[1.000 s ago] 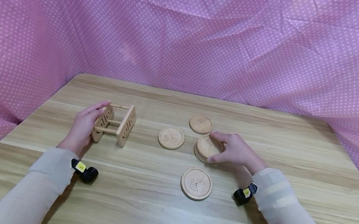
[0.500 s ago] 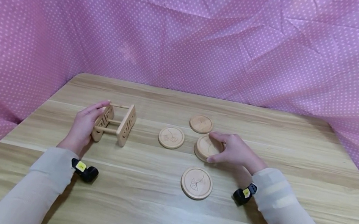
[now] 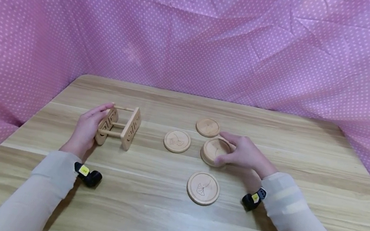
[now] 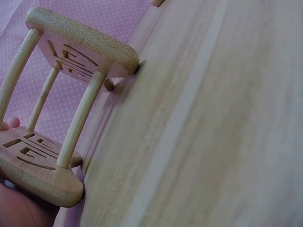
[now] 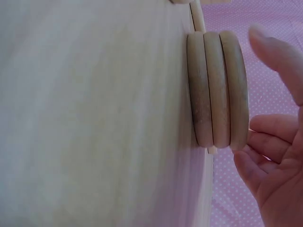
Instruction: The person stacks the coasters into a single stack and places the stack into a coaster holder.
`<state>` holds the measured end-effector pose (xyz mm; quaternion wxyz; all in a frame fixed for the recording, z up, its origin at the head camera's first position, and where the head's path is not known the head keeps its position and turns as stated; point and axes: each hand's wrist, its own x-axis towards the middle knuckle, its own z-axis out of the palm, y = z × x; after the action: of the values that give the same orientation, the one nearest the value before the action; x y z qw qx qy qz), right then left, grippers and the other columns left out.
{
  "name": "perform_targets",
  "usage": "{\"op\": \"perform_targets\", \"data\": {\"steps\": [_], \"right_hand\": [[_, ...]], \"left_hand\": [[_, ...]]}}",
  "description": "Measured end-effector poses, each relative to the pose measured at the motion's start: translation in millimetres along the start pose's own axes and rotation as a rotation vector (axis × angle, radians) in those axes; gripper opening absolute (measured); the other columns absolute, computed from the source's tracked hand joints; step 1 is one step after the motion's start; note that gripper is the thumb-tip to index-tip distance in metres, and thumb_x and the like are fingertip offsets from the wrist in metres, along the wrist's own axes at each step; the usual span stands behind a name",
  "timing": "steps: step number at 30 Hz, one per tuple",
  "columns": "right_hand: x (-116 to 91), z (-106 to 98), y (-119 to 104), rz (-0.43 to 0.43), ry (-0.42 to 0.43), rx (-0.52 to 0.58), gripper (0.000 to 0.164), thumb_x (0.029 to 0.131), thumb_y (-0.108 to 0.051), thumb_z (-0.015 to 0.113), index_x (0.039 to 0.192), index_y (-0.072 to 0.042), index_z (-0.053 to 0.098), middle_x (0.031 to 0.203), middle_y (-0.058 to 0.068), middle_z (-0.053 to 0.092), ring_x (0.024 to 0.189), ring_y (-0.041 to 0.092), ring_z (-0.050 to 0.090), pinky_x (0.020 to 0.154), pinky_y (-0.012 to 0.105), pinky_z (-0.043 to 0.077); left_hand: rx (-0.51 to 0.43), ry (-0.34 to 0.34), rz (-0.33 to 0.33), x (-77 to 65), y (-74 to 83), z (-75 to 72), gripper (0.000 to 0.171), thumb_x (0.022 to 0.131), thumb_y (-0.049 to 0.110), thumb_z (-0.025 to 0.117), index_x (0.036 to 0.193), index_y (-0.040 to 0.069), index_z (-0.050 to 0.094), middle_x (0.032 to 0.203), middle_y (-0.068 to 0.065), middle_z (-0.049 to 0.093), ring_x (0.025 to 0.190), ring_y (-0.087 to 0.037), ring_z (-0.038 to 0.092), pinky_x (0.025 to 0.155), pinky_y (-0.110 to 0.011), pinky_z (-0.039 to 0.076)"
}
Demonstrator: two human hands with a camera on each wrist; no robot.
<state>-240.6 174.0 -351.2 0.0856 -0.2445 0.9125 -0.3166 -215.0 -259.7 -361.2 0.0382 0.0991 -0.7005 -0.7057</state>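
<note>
Head view: wooden rack [image 3: 131, 128] stands on the bench [image 3: 143, 212], toward its left side. Left hand [image 3: 84, 131] has its fingers wrapped round the outer panel [image 3: 106, 127], presumably to steady it; thumb hidden. Three discs lie flat in a neat stack [image 3: 214, 150], right hand [image 3: 246, 154] spread beside it. Right wrist view: thumb stands clear of the stack, other fingers loosely bent by its rim, no grip; contact uncertain. Aligned edges suggest stacking for compactness. Left disc [image 3: 177, 141], far disc [image 3: 207, 127] and near disc [image 3: 203, 188] lie flat around it; gaps probably leave rims reachable.
</note>
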Motion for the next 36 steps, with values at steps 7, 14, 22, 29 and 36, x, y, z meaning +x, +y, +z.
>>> {"op": "perform_targets", "data": {"steps": [7, 14, 22, 29, 36], "right_hand": [[3.3, -4.1, 2.1, 0.033, 0.004, 0.040, 0.092, 0.068, -0.045, 0.079, 0.140, -0.004, 0.039, 0.144, 0.012, 0.039, 0.131, 0.034, 0.037, 0.108, 0.048, 0.031], [6.4, -7.8, 2.1, 0.036, 0.034, 0.050, 0.089, 0.069, -0.044, 0.079, 0.139, -0.005, 0.041, 0.142, 0.013, 0.041, 0.127, 0.037, 0.041, 0.107, 0.048, 0.034], [13.0, -12.1, 6.9, 0.052, 0.052, 0.079, 0.083, 0.073, -0.039, 0.078, 0.138, -0.005, 0.041, 0.141, 0.014, 0.041, 0.124, 0.040, 0.044, 0.105, 0.045, 0.036], [20.3, -16.7, 6.1, 0.068, 0.046, 0.073, 0.083, 0.073, -0.038, 0.077, 0.140, -0.006, 0.039, 0.144, 0.009, 0.039, 0.126, 0.040, 0.042, 0.107, 0.045, 0.035], [27.8, -17.3, 7.4, 0.072, 0.053, 0.063, 0.081, 0.075, -0.036, 0.076, 0.140, -0.005, 0.039, 0.144, 0.009, 0.038, 0.126, 0.041, 0.041, 0.106, 0.045, 0.035]], "left_hand": [[0.003, 0.002, 0.007, 0.5, -0.8, -0.1, 0.042, 0.098, 0.027, 0.046, 0.138, 0.017, 0.044, 0.150, 0.003, 0.031, 0.138, -0.021, 0.026, 0.115, -0.038, 0.022], [-0.009, -0.002, 0.010, 0.2, 0.4, -0.9, 0.043, 0.098, 0.026, 0.046, 0.139, 0.014, 0.042, 0.150, 0.003, 0.031, 0.138, -0.019, 0.026, 0.115, -0.036, 0.022], [-0.009, -0.009, -0.010, 0.7, 1.2, -0.9, 0.043, 0.097, 0.027, 0.047, 0.139, 0.017, 0.043, 0.150, 0.002, 0.030, 0.136, -0.021, 0.030, 0.113, -0.035, 0.027], [0.025, 0.004, 0.013, 0.2, 1.7, 0.1, 0.042, 0.097, 0.027, 0.047, 0.138, 0.016, 0.043, 0.150, 0.003, 0.031, 0.139, -0.019, 0.024, 0.115, -0.037, 0.022], [0.047, 0.019, 0.027, 0.5, 0.7, -0.5, 0.042, 0.097, 0.027, 0.048, 0.137, 0.015, 0.045, 0.149, 0.005, 0.032, 0.139, -0.018, 0.022, 0.116, -0.036, 0.019]]}}
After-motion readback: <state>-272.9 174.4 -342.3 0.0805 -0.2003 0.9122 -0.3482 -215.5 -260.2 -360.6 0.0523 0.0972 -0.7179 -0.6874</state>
